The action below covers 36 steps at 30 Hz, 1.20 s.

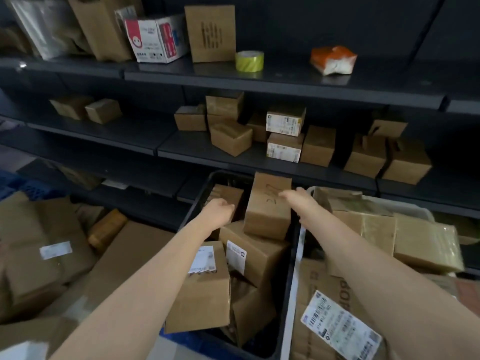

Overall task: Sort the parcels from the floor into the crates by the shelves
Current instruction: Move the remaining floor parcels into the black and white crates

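While upright in the black plastic crate:
Parcel: small brown cardboard box, long axis vertical, between both hands
Right hand: grip open, fingertips touching its top right edge
Left hand: grip curled, just beside, contact unclear

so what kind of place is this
Probably a parcel sorting or stock room. Dark metal shelves hold many small cardboard boxes, some with shipping labels. In front, a black crate is full of labelled parcels, and a tape roll sits on the top shelf.
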### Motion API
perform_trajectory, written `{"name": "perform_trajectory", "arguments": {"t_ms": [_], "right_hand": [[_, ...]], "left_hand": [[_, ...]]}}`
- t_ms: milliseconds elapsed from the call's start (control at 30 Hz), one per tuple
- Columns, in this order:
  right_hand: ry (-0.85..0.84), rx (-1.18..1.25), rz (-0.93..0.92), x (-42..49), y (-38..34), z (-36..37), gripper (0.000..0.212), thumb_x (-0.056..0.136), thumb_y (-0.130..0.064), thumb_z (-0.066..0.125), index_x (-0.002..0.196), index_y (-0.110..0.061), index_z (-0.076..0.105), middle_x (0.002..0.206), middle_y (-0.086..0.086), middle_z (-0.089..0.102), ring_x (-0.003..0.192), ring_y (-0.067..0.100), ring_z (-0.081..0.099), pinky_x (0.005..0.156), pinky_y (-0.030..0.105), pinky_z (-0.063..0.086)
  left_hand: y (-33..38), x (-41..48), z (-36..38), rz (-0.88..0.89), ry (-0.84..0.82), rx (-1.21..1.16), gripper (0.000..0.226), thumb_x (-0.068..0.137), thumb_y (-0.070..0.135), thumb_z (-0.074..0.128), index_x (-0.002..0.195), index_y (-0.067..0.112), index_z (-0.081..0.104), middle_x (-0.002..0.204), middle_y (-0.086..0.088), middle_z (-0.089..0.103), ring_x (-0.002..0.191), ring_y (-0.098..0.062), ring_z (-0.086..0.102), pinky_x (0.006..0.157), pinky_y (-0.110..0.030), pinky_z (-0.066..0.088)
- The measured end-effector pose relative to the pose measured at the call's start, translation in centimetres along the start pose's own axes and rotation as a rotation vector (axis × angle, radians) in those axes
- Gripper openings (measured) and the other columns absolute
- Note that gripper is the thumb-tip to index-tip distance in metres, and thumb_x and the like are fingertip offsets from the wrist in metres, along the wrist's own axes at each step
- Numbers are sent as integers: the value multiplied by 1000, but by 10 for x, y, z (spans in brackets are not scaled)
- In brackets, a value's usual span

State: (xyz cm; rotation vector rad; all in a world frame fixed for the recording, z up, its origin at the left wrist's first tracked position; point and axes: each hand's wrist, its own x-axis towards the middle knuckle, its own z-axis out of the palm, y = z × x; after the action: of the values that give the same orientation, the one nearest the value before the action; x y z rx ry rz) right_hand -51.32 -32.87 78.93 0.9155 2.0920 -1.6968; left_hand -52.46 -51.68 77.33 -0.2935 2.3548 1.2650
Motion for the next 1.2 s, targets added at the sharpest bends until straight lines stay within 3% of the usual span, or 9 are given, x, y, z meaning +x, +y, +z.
{"name": "perform_trajectory", "arguments": {"t_ms": [333, 500, 567, 667, 767, 833, 967, 1067, 1200], "right_hand": [[15, -47, -59, -53, 1, -27, 31, 96, -23, 51, 122, -6, 54, 98, 12, 66, 86, 23, 67, 79, 32, 51], [232, -84, -209, -116, -4, -79, 30, 96, -8, 37, 110, 0, 63, 100, 18, 73, 92, 27, 71, 81, 36, 57], [320, -64, -224, -140, 0, -119, 29, 94, -7, 40, 110, 0, 64, 101, 18, 72, 92, 27, 71, 73, 31, 55], [405, -122, -264, -182, 22, -187, 26, 92, -11, 47, 107, -2, 66, 100, 17, 72, 95, 27, 70, 83, 37, 57], [474, -205, -267, -219, 67, -259, 30, 93, -18, 51, 114, -2, 64, 111, 21, 68, 102, 31, 66, 95, 44, 51], [522, -221, -216, -232, 107, -313, 29, 94, -20, 53, 116, -4, 63, 108, 19, 68, 92, 26, 64, 92, 39, 51], [558, -238, -118, -253, 194, -422, 30, 92, -17, 54, 117, -3, 62, 99, 13, 63, 86, 23, 60, 76, 31, 52], [566, -247, -40, -268, 253, -494, 29, 95, -19, 52, 119, -4, 60, 101, 14, 64, 89, 25, 62, 90, 37, 51], [544, -213, -4, -268, 310, -580, 31, 92, -9, 52, 117, 7, 61, 87, 12, 57, 64, 18, 51, 56, 25, 43]], "left_hand": [[74, -18, 45, 352, -106, -4, 18, 92, 12, 50, 93, 11, 68, 91, -8, 66, 91, -22, 62, 87, -38, 52], [153, -80, 111, 445, -223, -1, 25, 90, 8, 55, 66, 15, 60, 66, -1, 57, 65, -15, 57, 54, -16, 47], [176, -108, 134, 509, -268, -51, 20, 90, 9, 55, 73, 11, 64, 67, -3, 57, 74, -22, 59, 67, -26, 50], [203, -160, 177, 649, -360, 97, 21, 92, 8, 49, 97, -4, 66, 73, -3, 57, 75, -21, 55, 61, -26, 42], [219, -211, 236, 704, -395, 178, 16, 92, 6, 51, 83, 7, 64, 71, -5, 56, 64, -15, 52, 53, -22, 39], [223, -241, 284, 698, -420, 204, 14, 95, 10, 49, 93, 7, 62, 72, -5, 55, 61, -12, 49, 47, -19, 41], [221, -293, 403, 789, -481, 284, 25, 97, 15, 47, 105, 1, 66, 88, -9, 60, 75, -19, 54, 64, -25, 41], [219, -322, 492, 780, -560, 346, 25, 96, 15, 47, 101, 1, 66, 87, -12, 58, 80, -22, 52, 69, -28, 39], [231, -343, 580, 697, -618, 396, 18, 97, 18, 46, 93, 9, 62, 91, -12, 57, 81, -22, 52, 64, -26, 40]]}}
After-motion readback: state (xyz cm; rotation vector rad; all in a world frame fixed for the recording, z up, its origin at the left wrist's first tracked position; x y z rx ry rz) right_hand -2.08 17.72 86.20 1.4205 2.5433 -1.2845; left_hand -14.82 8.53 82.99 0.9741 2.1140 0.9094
